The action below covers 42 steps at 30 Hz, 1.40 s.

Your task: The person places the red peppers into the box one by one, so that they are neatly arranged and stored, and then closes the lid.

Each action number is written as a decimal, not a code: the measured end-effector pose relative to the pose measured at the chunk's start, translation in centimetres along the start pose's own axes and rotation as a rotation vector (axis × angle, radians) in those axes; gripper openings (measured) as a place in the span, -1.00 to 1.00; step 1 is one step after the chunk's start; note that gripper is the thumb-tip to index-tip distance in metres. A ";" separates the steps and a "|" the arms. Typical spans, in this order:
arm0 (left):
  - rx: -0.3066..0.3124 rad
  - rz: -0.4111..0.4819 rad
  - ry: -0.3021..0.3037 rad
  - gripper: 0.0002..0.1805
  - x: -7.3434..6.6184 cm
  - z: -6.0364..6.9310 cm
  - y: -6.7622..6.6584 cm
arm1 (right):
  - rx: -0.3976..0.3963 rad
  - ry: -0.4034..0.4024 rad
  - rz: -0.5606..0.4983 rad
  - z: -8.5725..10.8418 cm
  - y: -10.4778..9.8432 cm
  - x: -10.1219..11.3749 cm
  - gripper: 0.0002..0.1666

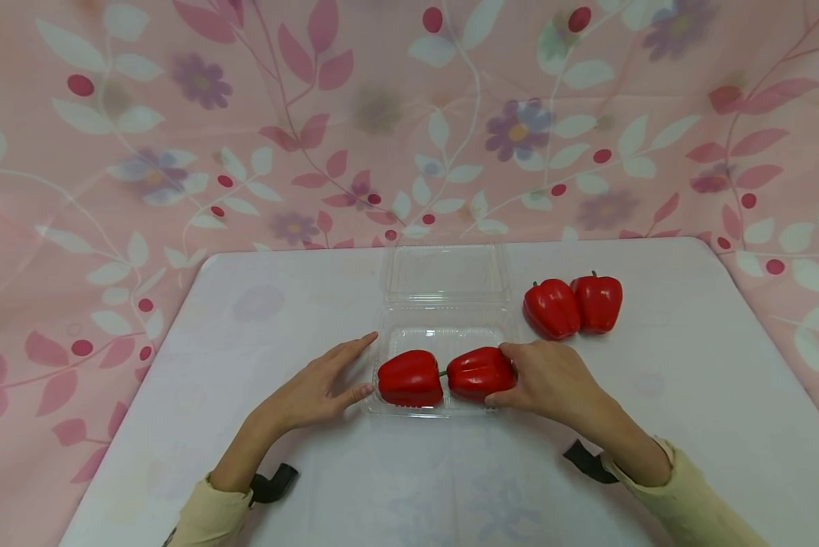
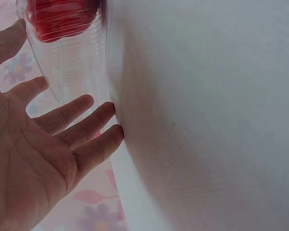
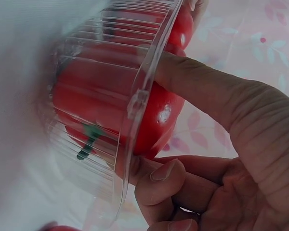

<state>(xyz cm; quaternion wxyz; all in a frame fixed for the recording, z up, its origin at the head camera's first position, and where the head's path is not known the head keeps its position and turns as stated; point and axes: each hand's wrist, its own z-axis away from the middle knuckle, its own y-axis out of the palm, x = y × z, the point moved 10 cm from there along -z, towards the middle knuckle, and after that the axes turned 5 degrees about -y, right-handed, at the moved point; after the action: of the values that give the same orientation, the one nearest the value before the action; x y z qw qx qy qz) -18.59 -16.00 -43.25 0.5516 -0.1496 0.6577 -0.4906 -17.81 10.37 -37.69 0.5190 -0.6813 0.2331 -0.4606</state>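
Presently, your right hand [image 1: 553, 380] grips a red pepper [image 1: 479, 374] in the clear container [image 1: 450, 334]

From the head view, that pepper sits at the right end of the container, pinched between your thumb and fingers. A second pepper [image 1: 409, 378] lies inside to its left, with a green stem between the two. The lid [image 1: 447, 272] is open, folded toward the far edge of the white surface [image 1: 300, 304]. Your left hand [image 1: 310, 391] is at the container's left side, its grip released. Farther back and right, outside the container, a third pepper [image 1: 551, 308] and a fourth pepper [image 1: 597, 304] lie touching.

On the left wrist view, your fingers are spread near the rim; you cannot tell if they all touch it. Red shows through the clear wall.

On the right wrist view, your thumb reaches over the rim onto the held pepper.
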 end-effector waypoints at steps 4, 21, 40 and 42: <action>-0.002 -0.002 0.004 -0.15 0.0 0.0 0.0 | 0.011 0.008 0.005 -0.2 0.0 0.1 -0.37; -0.002 0.008 -0.004 -0.15 0.2 0.2 0.0 | -0.009 0.062 0.002 0.4 0.4 -0.6 -0.36; 0.002 -0.017 0.005 -0.15 -0.2 0.0 0.0 | -0.028 0.000 0.018 0.8 -0.1 0.5 -0.14; 0.003 -0.021 0.004 -0.16 -0.1 0.0 0.0 | -0.004 -0.007 0.022 0.7 0.1 0.5 -0.12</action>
<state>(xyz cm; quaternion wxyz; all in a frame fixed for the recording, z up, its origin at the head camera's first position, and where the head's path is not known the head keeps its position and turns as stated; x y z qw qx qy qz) -18.55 -15.88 -43.19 0.5454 -0.1543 0.6565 -0.4977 -16.92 10.31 -37.66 0.5236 -0.6813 0.2398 -0.4519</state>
